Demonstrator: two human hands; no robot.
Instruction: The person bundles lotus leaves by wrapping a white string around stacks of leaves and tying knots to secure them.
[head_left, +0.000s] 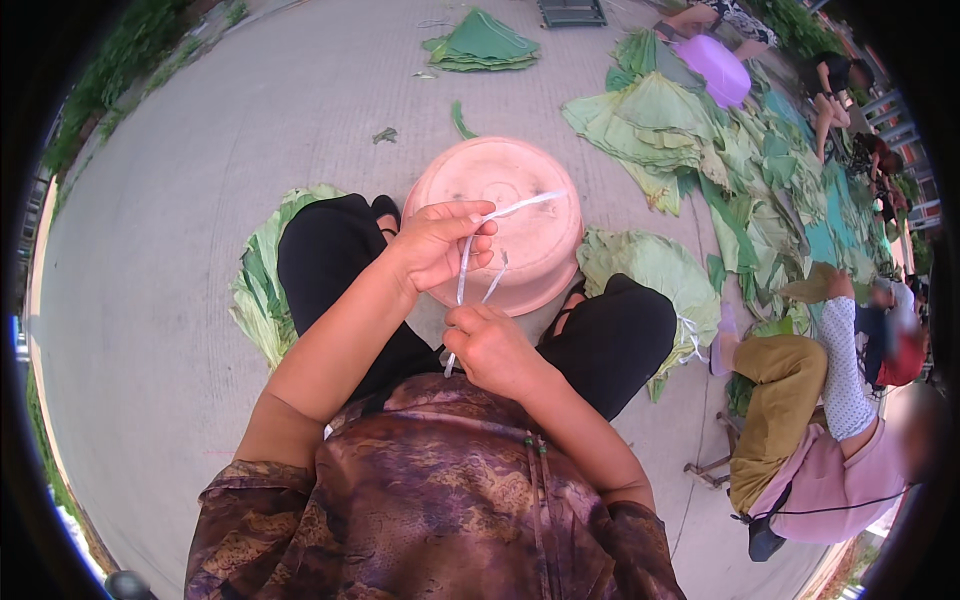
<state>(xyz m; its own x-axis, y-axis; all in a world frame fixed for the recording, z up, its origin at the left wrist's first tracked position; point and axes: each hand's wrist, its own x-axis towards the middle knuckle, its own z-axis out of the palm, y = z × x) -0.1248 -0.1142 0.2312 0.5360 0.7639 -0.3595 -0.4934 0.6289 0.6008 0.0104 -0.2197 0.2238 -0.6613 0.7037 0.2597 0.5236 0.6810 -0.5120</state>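
1. My left hand (445,245) is clamped on a thin white strip (463,272), thumb and fingers pinching it; one length reaches out to the right over the basin.
2. My right hand (492,350), lower and nearer my body, has its fingers closed on the same strip, with a short piece hanging below and another end poking up.
3. The strip is thus held between my hands, in front of my lap.
4. Past them, a pink basin (490,165) sits bottom-up on the concrete ground (200,210), between my feet.
5. Green leaves (650,265) lie beside my right knee.
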